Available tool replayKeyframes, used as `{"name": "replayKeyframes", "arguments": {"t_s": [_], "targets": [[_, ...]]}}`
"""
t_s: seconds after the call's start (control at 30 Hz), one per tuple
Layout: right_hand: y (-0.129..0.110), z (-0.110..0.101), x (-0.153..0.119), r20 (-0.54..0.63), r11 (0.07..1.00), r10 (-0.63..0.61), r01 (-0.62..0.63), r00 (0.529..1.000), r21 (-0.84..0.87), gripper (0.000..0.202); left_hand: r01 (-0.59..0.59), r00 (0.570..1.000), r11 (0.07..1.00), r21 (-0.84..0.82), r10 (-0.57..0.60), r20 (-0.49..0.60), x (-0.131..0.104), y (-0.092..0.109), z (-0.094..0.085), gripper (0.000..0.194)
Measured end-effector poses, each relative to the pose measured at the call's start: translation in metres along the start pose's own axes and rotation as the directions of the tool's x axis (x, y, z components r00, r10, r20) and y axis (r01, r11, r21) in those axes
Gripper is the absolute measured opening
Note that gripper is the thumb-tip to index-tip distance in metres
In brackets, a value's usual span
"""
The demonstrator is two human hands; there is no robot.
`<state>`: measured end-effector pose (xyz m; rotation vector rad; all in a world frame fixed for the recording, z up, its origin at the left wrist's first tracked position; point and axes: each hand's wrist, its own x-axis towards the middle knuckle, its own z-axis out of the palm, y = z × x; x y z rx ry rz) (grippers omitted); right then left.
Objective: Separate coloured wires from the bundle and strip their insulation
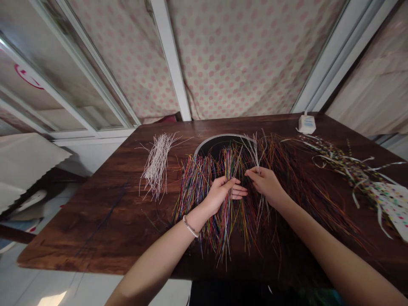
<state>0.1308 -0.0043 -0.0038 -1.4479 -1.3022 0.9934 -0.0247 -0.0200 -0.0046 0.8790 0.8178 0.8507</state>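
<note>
My left hand [225, 190], with a beaded bracelet [190, 227] at the wrist, grips a bundle of thin multicoloured wires [227, 212] between thumb and palm; its other fingers stretch out to the right. Beside it my right hand [263, 182] pinches a small bunch of whitish wires [254, 149], which fan out above and below the fingers. Under and left of the left hand lies a thick spread of mixed-colour wires [194, 182]. Darker reddish-orange wires [296, 182] cover the table to the right of my right hand.
A separate pile of white wires [157, 165] lies on the left of the dark wooden table [105, 208]. A round black, silver-rimmed surface [208, 144] sits behind the wires. Dotted strips [344, 163] and a white box [307, 123] are at the right.
</note>
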Motion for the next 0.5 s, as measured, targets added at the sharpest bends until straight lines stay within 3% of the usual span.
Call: {"name": "replayKeyframes", "arguments": {"t_s": [0.1,0.23,0.37,0.43,0.5], "targets": [[0.001,-0.012,0.008,-0.106,0.974,-0.081,0.056,0.991,-0.219,0.021,-0.004,0.998,0.999,0.041,0.006,-0.062,0.001,0.0,0.0,0.023],[0.0,-0.019,0.009,-0.151,0.905,-0.137,0.062,0.979,-0.421,0.018,-0.031,0.994,0.998,0.061,0.038,-0.101,0.001,0.0,-0.001,0.021],[-0.006,-0.012,-0.001,-0.217,0.917,-0.248,0.157,0.944,-0.366,0.032,-0.063,0.996,0.995,0.076,0.068,-0.065,0.0,0.0,-0.001,0.022],[-0.01,-0.005,-0.006,-0.165,0.935,-0.257,0.202,0.952,-0.292,0.032,-0.082,0.996,0.992,0.098,0.086,-0.033,-0.001,0.001,0.001,0.023],[-0.014,0.002,-0.01,-0.038,0.957,-0.235,0.224,0.971,-0.185,0.028,-0.104,0.995,0.986,0.129,0.104,0.006,-0.002,0.002,0.002,0.023]]}}
